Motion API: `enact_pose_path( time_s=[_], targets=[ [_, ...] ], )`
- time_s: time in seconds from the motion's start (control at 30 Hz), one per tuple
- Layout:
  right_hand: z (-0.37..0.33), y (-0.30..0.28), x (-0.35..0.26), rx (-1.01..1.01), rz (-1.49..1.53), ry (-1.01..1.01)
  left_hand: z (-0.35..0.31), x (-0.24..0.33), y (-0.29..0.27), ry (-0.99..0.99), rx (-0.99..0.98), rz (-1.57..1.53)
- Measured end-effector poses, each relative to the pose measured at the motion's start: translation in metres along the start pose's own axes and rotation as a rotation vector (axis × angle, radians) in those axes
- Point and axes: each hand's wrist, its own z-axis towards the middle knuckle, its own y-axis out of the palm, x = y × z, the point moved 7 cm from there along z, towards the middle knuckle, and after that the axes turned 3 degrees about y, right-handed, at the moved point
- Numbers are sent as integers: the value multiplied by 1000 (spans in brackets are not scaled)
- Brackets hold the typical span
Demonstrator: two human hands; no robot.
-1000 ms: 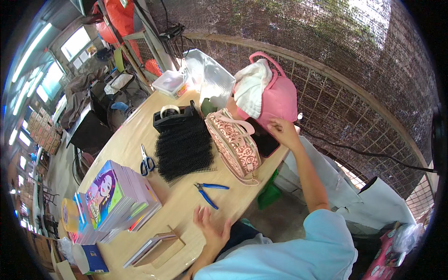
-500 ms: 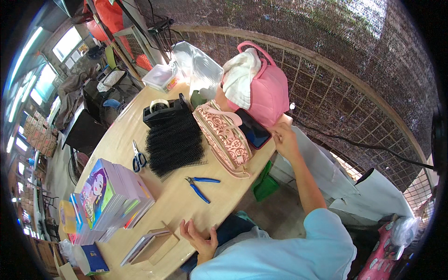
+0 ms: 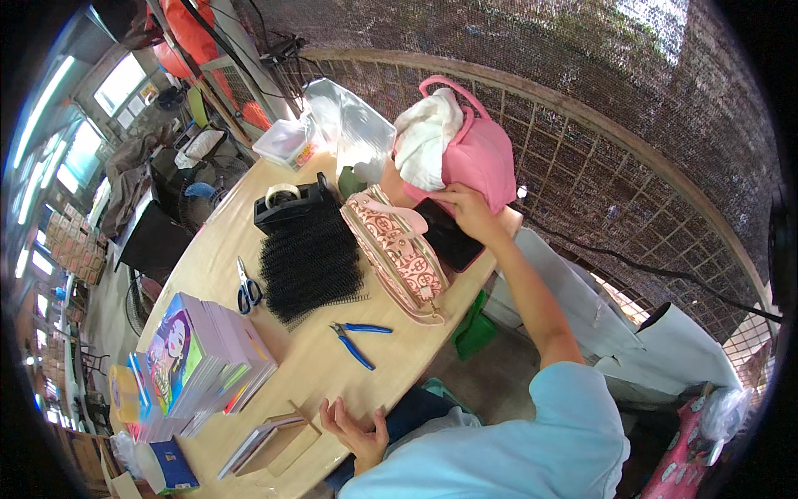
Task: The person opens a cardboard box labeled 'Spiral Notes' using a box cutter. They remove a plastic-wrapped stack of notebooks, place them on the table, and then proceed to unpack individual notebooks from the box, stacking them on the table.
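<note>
At the table's right edge my right hand (image 3: 470, 209) reaches over the upper part of a dark smartphone (image 3: 450, 236), fingers stretched out against the base of a pink handbag (image 3: 485, 160); no grip shows. A white cloth (image 3: 426, 140) hangs over that bag. Beside the phone lies a pink-and-cream patterned pouch (image 3: 397, 249) with a strap. My left hand (image 3: 357, 430) rests by the near edge, fingers loosely bent and apart, holding nothing. Close to it are a small open wooden frame or box (image 3: 287, 439) and blue-handled nippers (image 3: 357, 339).
A stack of booklets (image 3: 218, 353) stands at the left, with scissors (image 3: 246, 287) beyond it. Bunched black bristly strips (image 3: 312, 262) lie before a tape dispenser (image 3: 293, 204). Clear plastic containers (image 3: 284, 143) are at the back. A wire-mesh fence (image 3: 598, 158) borders the right.
My right hand has moved leftward and away from me, from the table corner onto the phone's upper part by the handbag. My left hand has hardly moved.
</note>
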Motion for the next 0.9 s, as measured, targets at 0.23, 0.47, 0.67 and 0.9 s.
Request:
enact_pose_path(
  time_s=[0.23,0.47,0.67,0.9],
  targets=[
    [-18,8,6,-171,-100,-135,-1,-5,0,-56,26,29],
    [-26,11,-2,-286,-186,-185,-2,-4,1,-82,39,52],
    [-28,6,-15,-290,-258,-149,-2,-6,3,-102,43,80],
    [-28,9,-3,-269,-235,-137,1,1,3,-65,30,94]
  ],
)
